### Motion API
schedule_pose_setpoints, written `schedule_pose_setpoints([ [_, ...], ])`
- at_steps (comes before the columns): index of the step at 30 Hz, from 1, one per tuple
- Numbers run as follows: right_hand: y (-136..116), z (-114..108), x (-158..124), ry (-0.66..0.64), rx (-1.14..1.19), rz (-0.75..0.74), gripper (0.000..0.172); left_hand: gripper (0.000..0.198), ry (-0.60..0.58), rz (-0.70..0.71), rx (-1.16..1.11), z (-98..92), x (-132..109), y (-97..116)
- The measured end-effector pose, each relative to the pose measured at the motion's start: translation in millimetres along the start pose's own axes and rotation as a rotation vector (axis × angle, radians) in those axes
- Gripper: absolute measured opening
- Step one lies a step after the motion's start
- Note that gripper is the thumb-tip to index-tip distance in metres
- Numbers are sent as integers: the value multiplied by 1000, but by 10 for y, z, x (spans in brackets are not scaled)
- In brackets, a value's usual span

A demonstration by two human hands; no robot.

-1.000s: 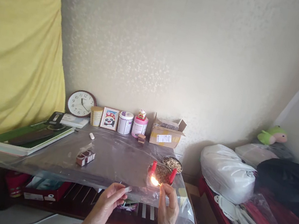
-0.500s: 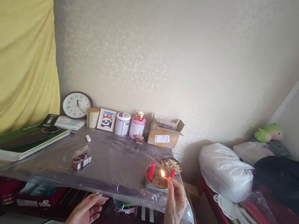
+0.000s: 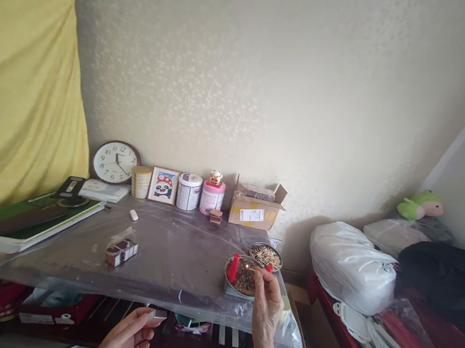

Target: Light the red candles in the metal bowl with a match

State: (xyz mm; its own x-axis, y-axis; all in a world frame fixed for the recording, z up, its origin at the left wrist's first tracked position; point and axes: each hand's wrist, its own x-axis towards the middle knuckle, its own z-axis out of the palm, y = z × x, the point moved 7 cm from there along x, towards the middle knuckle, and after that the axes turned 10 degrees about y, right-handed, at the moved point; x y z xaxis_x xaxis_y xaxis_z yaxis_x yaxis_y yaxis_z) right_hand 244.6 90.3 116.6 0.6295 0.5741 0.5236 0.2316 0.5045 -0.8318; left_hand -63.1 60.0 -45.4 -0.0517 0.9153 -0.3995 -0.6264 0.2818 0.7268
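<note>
The left forearm is cut off at the bottom edge, and the flame on the match (image 3: 251,268) is too small and blurred to tell whether it burns. The right hand (image 3: 266,304) pinches the match in a closed grip, its tip just beyond the fingers over the bowl (image 3: 242,275), between two red candles (image 3: 233,267). The left hand (image 3: 125,337), below the table (image 3: 175,247) edge, holds a matchbox (image 3: 156,316) in its closed grip at its fingertips.

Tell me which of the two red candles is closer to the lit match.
The right red candle, beside the right hand; the taller left candle stands farther away.
</note>
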Motion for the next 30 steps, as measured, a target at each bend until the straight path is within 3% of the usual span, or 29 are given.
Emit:
schedule_pose_setpoints([
  [15, 150, 195, 133, -61, 60, 82, 29, 37, 51, -14, -6, 0, 3, 13],
  [30, 218, 314, 183, -75, 27, 44, 30, 39, 74, -27, -1, 6, 5, 32],
])
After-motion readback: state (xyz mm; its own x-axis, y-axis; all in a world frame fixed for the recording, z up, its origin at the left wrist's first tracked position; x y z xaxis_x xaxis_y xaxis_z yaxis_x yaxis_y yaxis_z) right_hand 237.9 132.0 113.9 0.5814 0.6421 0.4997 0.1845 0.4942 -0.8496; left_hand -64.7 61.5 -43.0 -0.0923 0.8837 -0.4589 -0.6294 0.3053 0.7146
